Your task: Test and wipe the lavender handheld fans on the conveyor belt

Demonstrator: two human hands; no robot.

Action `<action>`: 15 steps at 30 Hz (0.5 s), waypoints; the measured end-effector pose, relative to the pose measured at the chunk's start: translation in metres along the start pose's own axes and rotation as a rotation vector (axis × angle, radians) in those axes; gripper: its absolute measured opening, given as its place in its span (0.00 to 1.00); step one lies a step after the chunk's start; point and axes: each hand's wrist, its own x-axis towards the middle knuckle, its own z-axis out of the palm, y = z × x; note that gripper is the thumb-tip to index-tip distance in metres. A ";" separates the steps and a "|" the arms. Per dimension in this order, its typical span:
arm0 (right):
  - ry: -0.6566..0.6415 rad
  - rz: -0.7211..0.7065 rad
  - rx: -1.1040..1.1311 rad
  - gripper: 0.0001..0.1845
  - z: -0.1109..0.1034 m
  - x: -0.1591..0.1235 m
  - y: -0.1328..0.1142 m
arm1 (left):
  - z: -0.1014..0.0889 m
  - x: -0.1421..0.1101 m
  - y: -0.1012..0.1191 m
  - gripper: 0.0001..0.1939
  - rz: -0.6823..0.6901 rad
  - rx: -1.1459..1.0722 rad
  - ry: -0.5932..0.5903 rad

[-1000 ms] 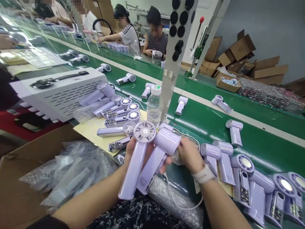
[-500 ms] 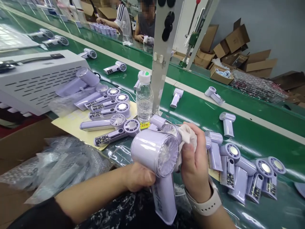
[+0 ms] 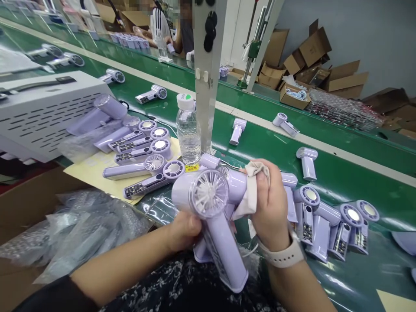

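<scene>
My left hand (image 3: 183, 229) is closed round a lilac handheld fan (image 3: 227, 251), its thumb near the fan head. The fan's clear ribbed front faces me, and its handle slants down to the right. In my right hand (image 3: 271, 212) is a white cloth (image 3: 250, 197), bunched between thumb and fingers. Just behind the held fan shows a second lilac fan head (image 3: 237, 185), with the cloth lying against its right end. What supports that second fan is hidden. On my right wrist is a pale watch strap (image 3: 282, 255).
Several lilac fans, some with open handles, lie on yellow paper (image 3: 84, 175) at left and along the right side. A water bottle (image 3: 188, 134) stands by a metal post (image 3: 208, 95). Clear plastic bags (image 3: 94, 229) fill a carton at lower left. Co-workers sit across the green conveyor (image 3: 260, 143).
The held fan has turned, so its clear front faces me more and its handle slants right. A second fan head shows more beside the cloth. The whole view has shifted slightly.
</scene>
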 end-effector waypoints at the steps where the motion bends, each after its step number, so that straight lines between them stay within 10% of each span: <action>1: -0.026 0.058 0.007 0.15 -0.003 0.004 0.003 | 0.002 0.003 0.001 0.43 0.014 -0.030 -0.006; 7: -0.014 0.220 0.195 0.19 -0.008 0.021 0.020 | 0.011 0.009 0.018 0.45 0.110 -0.091 0.004; 15: -0.187 0.086 -0.126 0.26 0.000 0.014 0.038 | 0.021 0.011 0.032 0.43 0.058 -0.291 -0.018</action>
